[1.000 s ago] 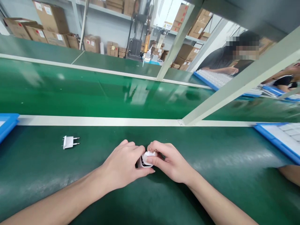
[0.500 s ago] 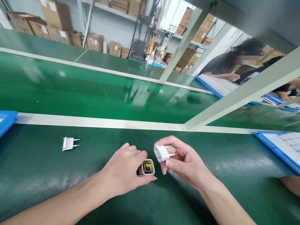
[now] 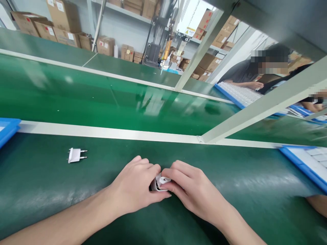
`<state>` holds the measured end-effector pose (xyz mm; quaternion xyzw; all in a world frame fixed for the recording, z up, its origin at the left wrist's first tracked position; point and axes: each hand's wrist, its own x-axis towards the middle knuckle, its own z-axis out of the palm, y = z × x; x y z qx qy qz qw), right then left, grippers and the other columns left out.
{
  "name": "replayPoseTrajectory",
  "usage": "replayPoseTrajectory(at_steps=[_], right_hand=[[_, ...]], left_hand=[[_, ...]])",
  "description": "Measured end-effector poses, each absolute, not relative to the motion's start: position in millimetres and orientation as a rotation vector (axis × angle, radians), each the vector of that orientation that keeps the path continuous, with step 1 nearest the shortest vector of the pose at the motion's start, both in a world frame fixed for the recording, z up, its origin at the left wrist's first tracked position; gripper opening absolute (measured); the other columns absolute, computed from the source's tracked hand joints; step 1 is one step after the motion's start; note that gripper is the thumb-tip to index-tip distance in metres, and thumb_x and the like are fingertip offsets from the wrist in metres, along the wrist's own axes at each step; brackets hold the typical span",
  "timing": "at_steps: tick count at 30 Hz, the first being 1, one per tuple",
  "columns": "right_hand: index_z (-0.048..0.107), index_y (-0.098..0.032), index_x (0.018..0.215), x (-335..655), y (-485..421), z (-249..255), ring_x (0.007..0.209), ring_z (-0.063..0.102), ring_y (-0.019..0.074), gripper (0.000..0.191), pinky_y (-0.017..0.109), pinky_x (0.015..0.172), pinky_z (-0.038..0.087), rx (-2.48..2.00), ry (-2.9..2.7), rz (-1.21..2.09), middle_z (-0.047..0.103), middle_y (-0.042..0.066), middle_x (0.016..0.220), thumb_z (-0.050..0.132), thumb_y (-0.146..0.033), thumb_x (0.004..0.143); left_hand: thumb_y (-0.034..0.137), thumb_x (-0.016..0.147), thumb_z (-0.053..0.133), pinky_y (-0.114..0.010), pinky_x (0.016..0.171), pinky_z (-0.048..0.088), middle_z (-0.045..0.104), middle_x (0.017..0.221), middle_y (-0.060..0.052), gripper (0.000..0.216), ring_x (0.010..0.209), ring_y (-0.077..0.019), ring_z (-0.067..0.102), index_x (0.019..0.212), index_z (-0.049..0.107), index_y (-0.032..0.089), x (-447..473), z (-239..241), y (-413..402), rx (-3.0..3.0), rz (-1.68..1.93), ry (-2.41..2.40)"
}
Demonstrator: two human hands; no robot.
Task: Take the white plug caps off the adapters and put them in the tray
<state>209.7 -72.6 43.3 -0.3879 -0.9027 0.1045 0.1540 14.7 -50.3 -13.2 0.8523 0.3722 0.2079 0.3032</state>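
My left hand (image 3: 139,185) is closed around a white charger housing (image 3: 154,185), whose open end faces right. In the fingers of my right hand (image 3: 190,183) is a white two-pin plug piece (image 3: 162,180), pinched right at the mouth of the housing. The fingers of both hands cover much of the two parts, so how deep the plug piece sits cannot be seen. Off to the left, a second white two-pin plug piece (image 3: 75,155) lies on the green bench top (image 3: 102,163) with its pins pointing right.
Blue trays stand at the left edge (image 3: 9,131) and at the right (image 3: 306,160). A pale metal post (image 3: 245,115) slants up from the bench rail. Beyond runs a green conveyor belt (image 3: 102,98). Co-workers sit at the upper right; part of an arm (image 3: 316,204) shows at the right edge.
My right hand has moved left and brought its plug piece from beside the housing to the housing's open end. My left hand keeps its hold in the same place.
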Motion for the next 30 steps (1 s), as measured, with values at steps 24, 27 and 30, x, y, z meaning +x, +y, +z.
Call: replayPoseTrajectory(at_steps=[24,27,30], right_hand=[[0.058,-0.017,0.098,207.7,-74.3,41.0,0.067,0.044,0.0176,0.015,0.034,0.062,0.033,-1.044,-2.637,0.211,0.065,0.006,0.082,0.046,-0.016,0.106],[0.057,-0.017,0.1,209.3,-72.7,42.0,0.067,0.044,0.017,0.014,0.033,0.062,0.033,-1.041,-2.617,0.252,0.064,0.005,0.083,0.045,-0.018,0.107],[0.057,-0.017,0.102,210.5,-71.6,43.2,0.067,0.044,0.0164,0.011,0.032,0.062,0.032,-1.026,-2.598,0.269,0.062,0.004,0.081,0.047,-0.018,0.106]], left_hand=[[0.05,0.086,0.068,-0.035,0.069,0.032,0.055,0.066,0.003,0.043,0.067,-0.0188,0.051,0.07,0.039,0.022,15.9,-14.6,-50.0,2.278,0.585,0.995],[0.05,0.084,0.07,-0.034,0.068,0.032,0.056,0.066,0.003,0.042,0.066,-0.0183,0.051,0.07,0.042,0.022,15.8,-14.8,-49.6,2.277,0.603,0.991],[0.051,0.082,0.073,-0.034,0.068,0.033,0.058,0.066,0.003,0.042,0.066,-0.0183,0.053,0.07,0.045,0.022,15.7,-14.8,-49.5,2.292,0.628,0.989]])
